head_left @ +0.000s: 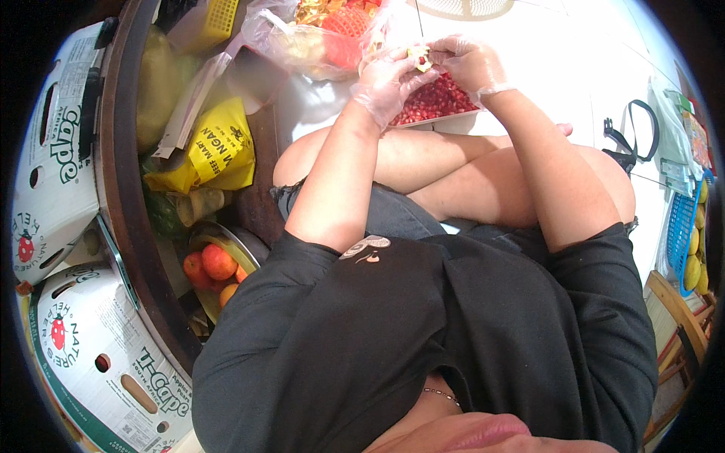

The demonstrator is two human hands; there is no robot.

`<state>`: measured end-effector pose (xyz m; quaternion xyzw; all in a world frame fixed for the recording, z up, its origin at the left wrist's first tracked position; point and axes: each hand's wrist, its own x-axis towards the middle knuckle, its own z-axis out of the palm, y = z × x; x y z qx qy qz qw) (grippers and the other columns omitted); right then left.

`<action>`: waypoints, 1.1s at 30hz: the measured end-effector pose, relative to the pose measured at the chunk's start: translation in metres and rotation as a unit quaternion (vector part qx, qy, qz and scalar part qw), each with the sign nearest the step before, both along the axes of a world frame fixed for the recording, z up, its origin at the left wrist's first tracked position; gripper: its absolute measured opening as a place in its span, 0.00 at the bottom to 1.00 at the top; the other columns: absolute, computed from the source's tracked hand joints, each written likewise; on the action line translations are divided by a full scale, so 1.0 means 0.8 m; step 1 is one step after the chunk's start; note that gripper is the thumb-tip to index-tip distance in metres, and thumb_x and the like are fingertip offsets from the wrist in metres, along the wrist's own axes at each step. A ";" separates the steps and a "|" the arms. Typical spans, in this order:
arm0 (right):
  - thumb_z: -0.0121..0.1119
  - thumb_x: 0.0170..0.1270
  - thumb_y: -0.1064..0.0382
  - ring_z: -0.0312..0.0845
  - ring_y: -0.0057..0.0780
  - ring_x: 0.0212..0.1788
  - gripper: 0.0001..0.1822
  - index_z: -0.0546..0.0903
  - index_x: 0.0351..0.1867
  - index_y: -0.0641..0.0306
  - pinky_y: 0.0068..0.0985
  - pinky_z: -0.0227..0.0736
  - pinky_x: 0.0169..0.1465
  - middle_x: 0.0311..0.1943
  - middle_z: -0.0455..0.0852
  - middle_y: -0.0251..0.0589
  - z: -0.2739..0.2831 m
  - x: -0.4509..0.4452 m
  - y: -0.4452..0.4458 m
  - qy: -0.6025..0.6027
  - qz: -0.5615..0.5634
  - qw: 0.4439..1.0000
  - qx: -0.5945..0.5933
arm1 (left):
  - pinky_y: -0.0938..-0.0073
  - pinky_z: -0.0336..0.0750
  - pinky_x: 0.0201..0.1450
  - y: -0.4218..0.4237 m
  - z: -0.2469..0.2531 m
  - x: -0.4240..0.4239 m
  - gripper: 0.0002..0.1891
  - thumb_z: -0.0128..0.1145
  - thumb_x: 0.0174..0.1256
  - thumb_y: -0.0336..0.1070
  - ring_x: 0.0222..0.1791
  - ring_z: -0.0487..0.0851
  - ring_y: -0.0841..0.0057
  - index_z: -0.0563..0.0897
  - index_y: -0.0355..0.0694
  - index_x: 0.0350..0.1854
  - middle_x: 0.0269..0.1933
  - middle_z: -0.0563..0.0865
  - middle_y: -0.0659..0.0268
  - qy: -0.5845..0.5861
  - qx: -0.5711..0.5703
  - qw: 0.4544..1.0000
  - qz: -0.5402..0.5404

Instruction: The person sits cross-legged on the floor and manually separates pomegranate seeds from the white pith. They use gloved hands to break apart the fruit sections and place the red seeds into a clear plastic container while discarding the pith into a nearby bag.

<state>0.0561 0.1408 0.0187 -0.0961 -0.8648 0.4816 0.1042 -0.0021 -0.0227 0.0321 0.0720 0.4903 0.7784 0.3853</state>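
Observation:
My left hand (384, 82), in a clear plastic glove, holds a small pale piece of pomegranate (420, 58) with a red seed showing in it. Across from it, my right hand (474, 65), gloved the same way, has its bent fingers at the piece's right edge; its fingertips are partly hidden. Just below both hands, a shallow tray (447, 119) holds loose red pomegranate seeds (433, 101). The tray lies on the white tiled floor, beyond my crossed legs.
A plastic bag (277, 39) with red and gold wrapped contents lies behind my left hand. At left are a yellow bag (218, 150), a bowl of red fruit (219, 261) and printed cartons (107, 357). A black strap (637, 130) and a blue basket (681, 240) of yellow fruit are at right.

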 end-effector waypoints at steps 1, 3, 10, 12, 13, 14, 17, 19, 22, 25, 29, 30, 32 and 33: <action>0.66 0.61 0.61 0.84 0.25 0.38 0.13 0.87 0.47 0.58 0.23 0.77 0.48 0.38 0.90 0.40 -0.001 0.000 0.000 -0.015 -0.001 0.999 -0.042 | 0.66 0.78 0.61 0.001 0.001 0.002 0.17 0.48 0.73 0.28 0.56 0.79 0.70 0.74 0.29 0.60 0.56 0.79 0.59 0.011 0.002 1.000 -0.002; 0.67 0.61 0.58 0.84 0.22 0.40 0.16 0.86 0.49 0.59 0.22 0.76 0.50 0.40 0.90 0.40 0.002 0.000 0.000 -0.048 0.013 0.993 -0.105 | 0.66 0.78 0.61 0.002 0.001 0.003 0.17 0.48 0.75 0.31 0.56 0.79 0.70 0.74 0.30 0.61 0.56 0.79 0.58 0.031 -0.015 0.999 -0.002; 0.69 0.60 0.50 0.82 0.24 0.43 0.23 0.85 0.51 0.61 0.23 0.75 0.54 0.42 0.89 0.41 0.028 0.007 0.000 -0.112 0.052 0.983 -0.138 | 0.71 0.80 0.58 0.005 -0.004 0.006 0.16 0.52 0.74 0.35 0.52 0.82 0.72 0.79 0.32 0.57 0.53 0.82 0.59 0.124 -0.067 0.990 0.003; 0.69 0.60 0.50 0.83 0.24 0.44 0.22 0.85 0.51 0.61 0.23 0.74 0.55 0.42 0.89 0.41 0.026 0.007 0.001 -0.118 0.051 0.980 -0.150 | 0.72 0.80 0.57 0.005 -0.005 0.006 0.15 0.53 0.74 0.35 0.51 0.82 0.73 0.79 0.32 0.56 0.53 0.82 0.60 0.133 -0.077 0.988 0.008; 0.69 0.60 0.51 0.83 0.24 0.44 0.21 0.86 0.51 0.61 0.23 0.74 0.55 0.42 0.89 0.41 0.026 0.007 0.001 -0.127 0.044 0.982 -0.134 | 0.72 0.80 0.56 0.006 -0.003 0.007 0.15 0.53 0.74 0.35 0.51 0.82 0.73 0.80 0.31 0.55 0.53 0.82 0.60 0.137 -0.084 0.987 0.015; 0.68 0.61 0.53 0.83 0.25 0.45 0.20 0.86 0.51 0.61 0.23 0.74 0.55 0.42 0.89 0.41 0.026 0.007 0.001 -0.136 0.037 0.983 -0.118 | 0.72 0.81 0.56 0.007 -0.002 0.009 0.15 0.53 0.74 0.35 0.51 0.82 0.73 0.80 0.31 0.55 0.53 0.82 0.60 0.140 -0.092 0.986 0.022; 0.66 0.62 0.57 0.83 0.22 0.41 0.17 0.86 0.51 0.57 0.22 0.76 0.50 0.41 0.90 0.38 0.016 0.005 0.002 -0.136 0.027 0.983 -0.122 | 0.73 0.81 0.55 0.007 -0.015 0.002 0.14 0.53 0.73 0.34 0.51 0.82 0.74 0.81 0.31 0.54 0.52 0.82 0.61 0.179 -0.122 0.976 0.012; 0.65 0.62 0.58 0.83 0.22 0.42 0.17 0.85 0.52 0.58 0.22 0.76 0.51 0.42 0.89 0.39 0.012 0.003 0.001 -0.142 0.022 0.983 -0.115 | 0.73 0.81 0.53 0.007 -0.015 0.003 0.14 0.52 0.73 0.34 0.50 0.82 0.73 0.80 0.31 0.54 0.52 0.82 0.60 0.158 -0.087 0.983 0.024; 0.64 0.63 0.60 0.82 0.21 0.43 0.18 0.83 0.54 0.58 0.21 0.76 0.51 0.43 0.89 0.40 0.005 -0.001 0.007 -0.150 0.032 0.980 -0.126 | 0.73 0.82 0.50 0.007 -0.011 0.004 0.15 0.51 0.74 0.35 0.50 0.82 0.72 0.79 0.31 0.55 0.51 0.82 0.60 0.086 -0.048 0.994 0.046; 0.63 0.65 0.61 0.82 0.21 0.42 0.18 0.82 0.55 0.59 0.20 0.76 0.50 0.43 0.88 0.39 0.001 -0.005 0.010 -0.126 0.061 0.973 -0.183 | 0.74 0.82 0.47 0.003 -0.012 -0.003 0.16 0.49 0.75 0.37 0.49 0.82 0.70 0.77 0.32 0.56 0.51 0.82 0.59 0.032 -0.044 0.998 0.036; 0.63 0.66 0.62 0.83 0.21 0.40 0.16 0.82 0.54 0.63 0.20 0.77 0.48 0.40 0.88 0.38 0.003 -0.002 0.000 -0.146 0.039 0.965 -0.216 | 0.74 0.82 0.46 0.010 -0.007 0.008 0.15 0.51 0.74 0.37 0.48 0.83 0.72 0.79 0.32 0.54 0.49 0.83 0.61 0.015 -0.097 0.991 0.095; 0.63 0.66 0.61 0.83 0.21 0.39 0.16 0.82 0.53 0.64 0.20 0.77 0.48 0.39 0.88 0.39 0.006 -0.001 -0.004 -0.148 0.029 0.962 -0.230 | 0.75 0.82 0.46 0.009 -0.005 0.010 0.14 0.52 0.74 0.36 0.48 0.83 0.72 0.79 0.32 0.53 0.49 0.83 0.62 0.052 -0.112 0.990 0.065; 0.64 0.66 0.61 0.83 0.22 0.38 0.16 0.83 0.52 0.65 0.20 0.78 0.46 0.37 0.88 0.39 0.013 0.000 -0.008 -0.152 0.009 0.954 -0.257 | 0.76 0.82 0.45 0.007 -0.003 0.011 0.12 0.54 0.73 0.34 0.47 0.84 0.73 0.81 0.32 0.51 0.48 0.84 0.62 0.126 -0.140 0.982 0.005; 0.64 0.66 0.61 0.82 0.20 0.37 0.15 0.84 0.51 0.65 0.20 0.78 0.44 0.36 0.89 0.38 0.010 -0.001 -0.007 -0.148 0.003 0.962 -0.230 | 0.78 0.82 0.42 0.008 -0.006 0.011 0.11 0.54 0.72 0.34 0.43 0.84 0.74 0.82 0.32 0.49 0.46 0.84 0.62 0.142 -0.140 0.980 0.011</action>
